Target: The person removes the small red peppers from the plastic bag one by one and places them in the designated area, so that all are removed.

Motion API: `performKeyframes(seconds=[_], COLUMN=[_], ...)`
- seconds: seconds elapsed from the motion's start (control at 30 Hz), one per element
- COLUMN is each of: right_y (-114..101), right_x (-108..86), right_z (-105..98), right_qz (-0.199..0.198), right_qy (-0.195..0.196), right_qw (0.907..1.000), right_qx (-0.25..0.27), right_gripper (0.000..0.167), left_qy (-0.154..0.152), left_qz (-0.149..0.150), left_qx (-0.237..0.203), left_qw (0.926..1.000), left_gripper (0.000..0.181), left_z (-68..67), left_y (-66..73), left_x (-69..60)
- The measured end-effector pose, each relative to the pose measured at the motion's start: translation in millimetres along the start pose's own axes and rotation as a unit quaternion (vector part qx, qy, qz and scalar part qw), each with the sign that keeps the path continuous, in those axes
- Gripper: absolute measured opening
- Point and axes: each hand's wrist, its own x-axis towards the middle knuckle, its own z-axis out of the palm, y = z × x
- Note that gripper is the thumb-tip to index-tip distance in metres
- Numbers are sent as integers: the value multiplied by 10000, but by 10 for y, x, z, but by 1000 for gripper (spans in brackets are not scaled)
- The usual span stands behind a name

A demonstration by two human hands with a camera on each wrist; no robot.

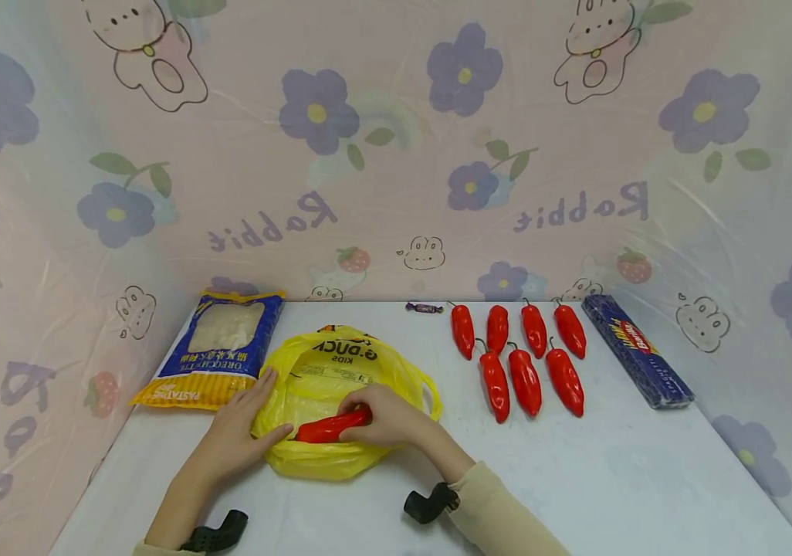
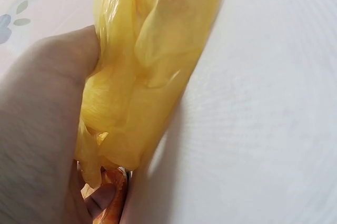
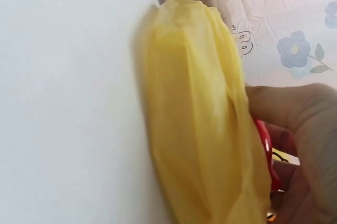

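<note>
A yellow plastic bag (image 1: pixel 340 462) lies on the white table with its mouth spread and black print inside. My left hand (image 1: pixel 232 428) rests against its left rim, fingers extended outside and thumb reaching over the opening; the bag's wall fills the left wrist view. My right hand (image 1: pixel 385 417) grips a red chili pepper (image 1: pixel 319 431) between thumb and fingers, lying sideways over the bag's mouth with its stem end toward my left thumb. In the right wrist view the bag (image 3: pixel 195 113) hides most of that pepper (image 3: pixel 263 134). Several more red peppers (image 1: pixel 524 378) lie in two rows to the right.
A blue and yellow pasta packet (image 1: pixel 187 390) lies left of the bag, close to my left fingers. A dark blue spaghetti pack (image 1: pixel 635 351) stretches along the right edge. A small purple wrapped candy (image 1: pixel 424 308) sits at the back. Patterned curtain (image 1: pixel 396 154) encloses the table's back and sides.
</note>
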Motion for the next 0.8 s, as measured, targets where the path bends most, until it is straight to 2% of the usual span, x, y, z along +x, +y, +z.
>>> performKeyframes(seconds=[0.27,0.57,0.8], right_y=[33,76,93], right_x=[-52,-102,-126], right_z=[-109,-223,-270], right_qz=[182,18,36], right_qy=[187,389,447], right_qw=[9996,9992,9990], right_qx=[133,36,90], right_gripper=[21,21,21], left_qy=[-26,-2,58], left_qz=[-41,35,72], left_qx=[23,67,54], left_qw=[10000,10000,9999], left_gripper=[98,97,96], left_z=[-5,-9,8], left_y=[-9,-16,-43], left_x=[7,3,5])
